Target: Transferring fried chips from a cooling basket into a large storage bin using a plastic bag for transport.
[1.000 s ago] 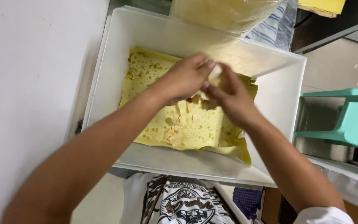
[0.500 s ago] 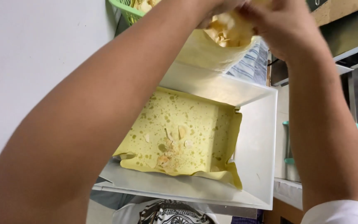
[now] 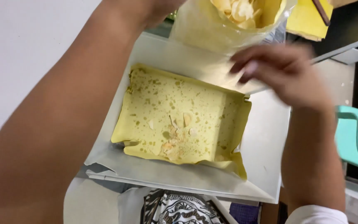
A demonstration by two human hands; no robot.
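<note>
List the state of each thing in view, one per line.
White tub: open, lined with paper.
Yellow paper liner: grease-spotted, edges curled up, nearly bare.
Chip crumbs: a few scattered on the liner.
Clear bag of chips: open-topped, held above the tub.
Right hand: blurred, fingers loosely curled, empty, beside the bag.
Left hand: out of view at the top edge.
</note>
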